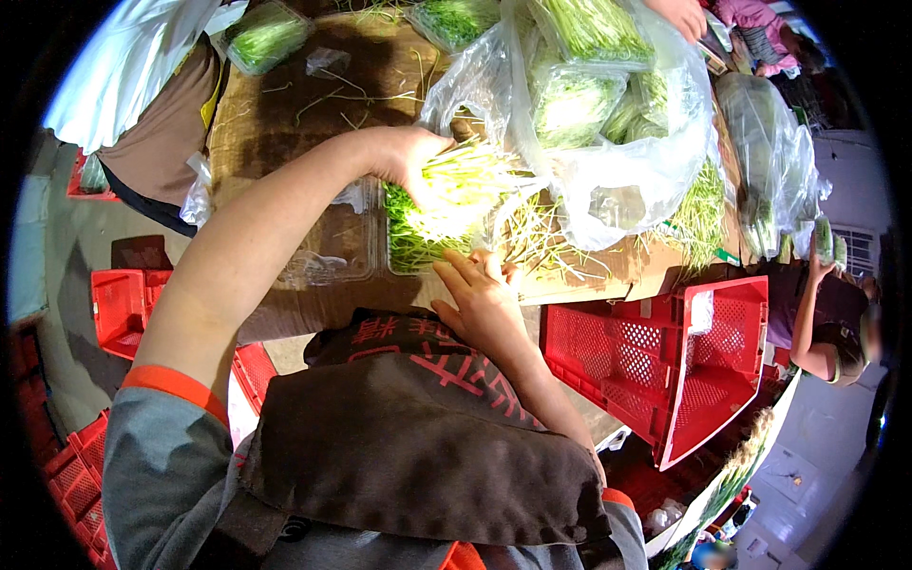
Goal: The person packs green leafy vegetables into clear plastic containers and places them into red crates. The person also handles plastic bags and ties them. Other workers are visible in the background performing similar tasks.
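Observation:
My left hand (412, 162) grips a bunch of pale-stemmed green sprouts (467, 187) from its left side, its fingertips partly hidden. Beneath the bunch lies a clear plastic clamshell box (390, 262) with sprouts in it, its hinged lid (328, 249) folded out flat to the left. At the near right corner of the box, my right hand (479, 293) touches the sprouts with bent fingers; whether they pinch anything is hidden. Loose sprout stems (545, 239) lie just right of the box. Glare washes out the middle of the bunch.
A clear plastic bag (491, 85) holds several packed sprout boxes (577, 107) on the cardboard-covered table (285, 167). More filled boxes (267, 39) lie at the back. Red plastic crates (613, 349) stand below the front edge. Another person's hand (680, 16) is beside the bag.

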The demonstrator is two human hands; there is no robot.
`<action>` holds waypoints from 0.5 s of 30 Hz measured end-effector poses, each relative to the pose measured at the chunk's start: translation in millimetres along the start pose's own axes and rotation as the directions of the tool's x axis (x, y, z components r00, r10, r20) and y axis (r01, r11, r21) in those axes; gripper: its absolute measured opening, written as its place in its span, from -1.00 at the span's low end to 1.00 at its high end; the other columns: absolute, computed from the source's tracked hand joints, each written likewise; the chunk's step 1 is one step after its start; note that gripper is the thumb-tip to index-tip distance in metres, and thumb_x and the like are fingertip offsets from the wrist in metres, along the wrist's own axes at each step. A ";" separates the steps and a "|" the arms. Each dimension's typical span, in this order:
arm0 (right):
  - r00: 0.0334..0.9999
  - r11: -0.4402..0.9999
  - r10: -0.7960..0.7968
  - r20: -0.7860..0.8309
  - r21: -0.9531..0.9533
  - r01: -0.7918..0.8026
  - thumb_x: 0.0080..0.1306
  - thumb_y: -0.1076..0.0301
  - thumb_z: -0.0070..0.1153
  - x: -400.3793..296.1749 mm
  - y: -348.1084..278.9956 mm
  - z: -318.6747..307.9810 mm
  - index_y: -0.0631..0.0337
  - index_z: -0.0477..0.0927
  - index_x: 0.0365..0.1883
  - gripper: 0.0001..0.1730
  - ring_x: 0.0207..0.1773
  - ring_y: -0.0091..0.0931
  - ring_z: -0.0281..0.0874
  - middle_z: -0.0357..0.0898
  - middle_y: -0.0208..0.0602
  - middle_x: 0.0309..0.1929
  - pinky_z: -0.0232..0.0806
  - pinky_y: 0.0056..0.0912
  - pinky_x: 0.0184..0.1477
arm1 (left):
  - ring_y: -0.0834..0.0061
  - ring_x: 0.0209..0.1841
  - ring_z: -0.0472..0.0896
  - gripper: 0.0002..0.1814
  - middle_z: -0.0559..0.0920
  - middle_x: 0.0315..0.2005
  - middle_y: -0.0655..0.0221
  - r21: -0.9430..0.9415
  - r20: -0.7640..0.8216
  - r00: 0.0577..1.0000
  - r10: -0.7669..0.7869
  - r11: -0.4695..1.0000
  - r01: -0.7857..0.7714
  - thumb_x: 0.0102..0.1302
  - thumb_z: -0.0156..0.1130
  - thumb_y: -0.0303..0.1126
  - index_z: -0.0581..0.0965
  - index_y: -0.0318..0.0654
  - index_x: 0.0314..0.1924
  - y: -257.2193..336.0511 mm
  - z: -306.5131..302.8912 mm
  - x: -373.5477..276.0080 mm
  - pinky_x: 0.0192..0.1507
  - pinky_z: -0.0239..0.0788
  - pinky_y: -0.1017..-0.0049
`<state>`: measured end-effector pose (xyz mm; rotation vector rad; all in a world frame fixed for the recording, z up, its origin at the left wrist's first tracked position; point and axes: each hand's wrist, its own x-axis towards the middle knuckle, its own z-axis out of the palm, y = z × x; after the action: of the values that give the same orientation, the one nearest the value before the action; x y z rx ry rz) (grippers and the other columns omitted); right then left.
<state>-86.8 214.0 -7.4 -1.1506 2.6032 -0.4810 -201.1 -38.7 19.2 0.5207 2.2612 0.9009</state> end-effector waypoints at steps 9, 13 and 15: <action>0.901 0.874 0.107 -0.421 0.471 0.117 0.15 0.45 0.24 -13.4 15.3 -1.4 0.14 0.62 -0.29 -0.86 -0.15 -0.34 0.58 0.66 -0.28 -0.23 0.28 -0.24 -0.01 | 0.16 0.26 0.37 0.07 0.39 0.24 0.17 0.490 -0.403 0.913 0.065 0.858 0.155 -0.13 0.58 -0.17 0.20 -0.23 0.36 27.2 77.6 -24.7 0.38 0.08 0.17; 0.839 0.739 0.354 -0.412 0.674 0.019 0.24 0.38 0.22 -16.5 17.7 -4.1 0.21 0.57 -0.40 -0.89 -0.27 -0.33 0.53 0.58 -0.28 -0.40 0.33 -0.27 -0.07 | 0.07 0.32 0.27 0.20 0.33 0.28 0.09 0.476 -0.460 0.874 0.155 0.874 0.096 -0.27 0.60 -0.17 0.15 -0.23 0.41 22.0 89.3 -37.6 0.43 -0.07 0.07; 0.823 0.649 0.457 -0.338 0.759 -0.049 0.24 0.30 0.25 -18.5 22.3 -2.1 0.23 0.55 -0.25 -0.78 -0.17 -0.31 0.47 0.52 -0.24 -0.29 0.32 -0.25 -0.01 | 0.04 0.36 0.22 0.23 0.28 0.32 0.09 0.408 -0.446 0.880 0.164 0.912 0.036 -0.26 0.60 -0.14 0.12 -0.22 0.43 23.7 84.8 -43.1 0.44 -0.12 0.00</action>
<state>-90.4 242.3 -12.5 -0.3670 2.4374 -1.7556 -109.1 -7.4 6.6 0.6115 2.9282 0.6298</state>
